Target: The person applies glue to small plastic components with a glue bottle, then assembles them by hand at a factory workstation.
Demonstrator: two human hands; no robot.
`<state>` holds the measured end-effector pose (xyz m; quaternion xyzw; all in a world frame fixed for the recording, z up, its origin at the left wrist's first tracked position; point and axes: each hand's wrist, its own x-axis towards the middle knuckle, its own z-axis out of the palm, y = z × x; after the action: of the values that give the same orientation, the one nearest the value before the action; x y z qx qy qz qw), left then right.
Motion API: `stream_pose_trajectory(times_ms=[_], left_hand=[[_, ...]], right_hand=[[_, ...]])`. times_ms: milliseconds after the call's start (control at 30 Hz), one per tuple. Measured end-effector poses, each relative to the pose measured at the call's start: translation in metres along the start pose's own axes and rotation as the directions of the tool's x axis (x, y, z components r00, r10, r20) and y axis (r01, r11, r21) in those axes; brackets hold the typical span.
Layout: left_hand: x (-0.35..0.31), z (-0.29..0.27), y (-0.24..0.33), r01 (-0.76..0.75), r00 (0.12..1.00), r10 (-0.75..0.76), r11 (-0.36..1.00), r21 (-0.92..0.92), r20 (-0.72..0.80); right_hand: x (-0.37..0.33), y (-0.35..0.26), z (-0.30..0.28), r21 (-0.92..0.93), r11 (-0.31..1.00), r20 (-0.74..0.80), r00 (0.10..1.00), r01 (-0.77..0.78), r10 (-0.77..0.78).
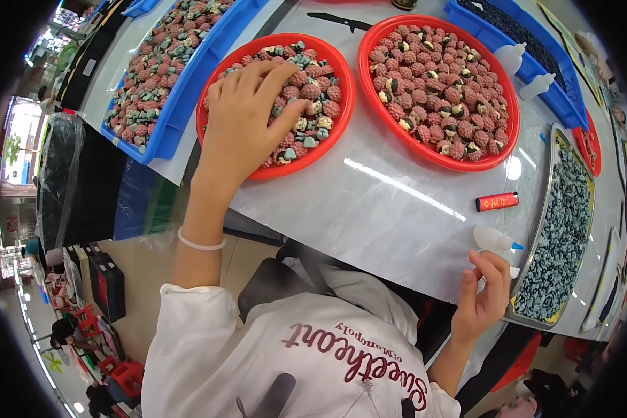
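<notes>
My left hand point(247, 115) reaches over the left red basin point(343, 115), its fingers spread and resting on the small pieces inside. These pieces point(311, 91) are bumpy, pink and berry-like, many with cream and blue-grey parts. Any piece beneath the fingers is hidden. At the table's near edge, my right hand point(482, 296) is loosely curled, thumb and fingertips apart, and I see nothing between them. Just beyond it lies a white squeeze bottle point(491, 238) with a blue tip. A red lighter point(497, 202) lies farther back.
A second red basin point(366, 90) holds pink berry-like pieces with dark and cream parts. Blue trays point(171, 129) stand far left and far right. At right, a metal tray point(552, 150) carries dark blue-grey pieces. Two white bottles point(511, 58) lean by the far blue tray; a black knife point(338, 21) lies behind.
</notes>
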<state>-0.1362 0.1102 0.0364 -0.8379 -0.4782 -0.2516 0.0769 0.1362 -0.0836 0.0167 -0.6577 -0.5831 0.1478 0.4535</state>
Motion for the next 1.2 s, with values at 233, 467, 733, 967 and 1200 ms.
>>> stream_pose_trajectory(times_ms=[233,467,733,967,1200], left_hand=[[-0.003,-0.005,-0.003,-0.144,0.988,0.150,0.983,-0.111,0.046],[0.002,-0.008,0.000,-0.006,0.997,0.015,0.994,-0.110,0.081],[0.005,-0.015,0.008,0.077,0.996,-0.074,0.995,-0.062,0.047],[0.001,-0.022,0.005,0.253,0.965,-0.262,0.951,0.176,0.031],[-0.003,-0.003,0.014,0.120,0.993,-0.110,0.962,0.244,-0.054]], right_hand=[[0.001,0.001,0.002,0.020,0.999,0.004,0.999,-0.033,0.033],[0.002,0.004,0.002,0.010,1.000,-0.020,1.000,-0.003,0.003],[0.000,0.006,-0.002,0.014,1.000,-0.002,1.000,-0.021,0.021],[-0.001,0.007,-0.002,0.043,0.998,0.008,0.998,-0.055,0.054],[0.000,0.004,-0.002,0.036,0.997,0.020,0.998,-0.064,0.063]])
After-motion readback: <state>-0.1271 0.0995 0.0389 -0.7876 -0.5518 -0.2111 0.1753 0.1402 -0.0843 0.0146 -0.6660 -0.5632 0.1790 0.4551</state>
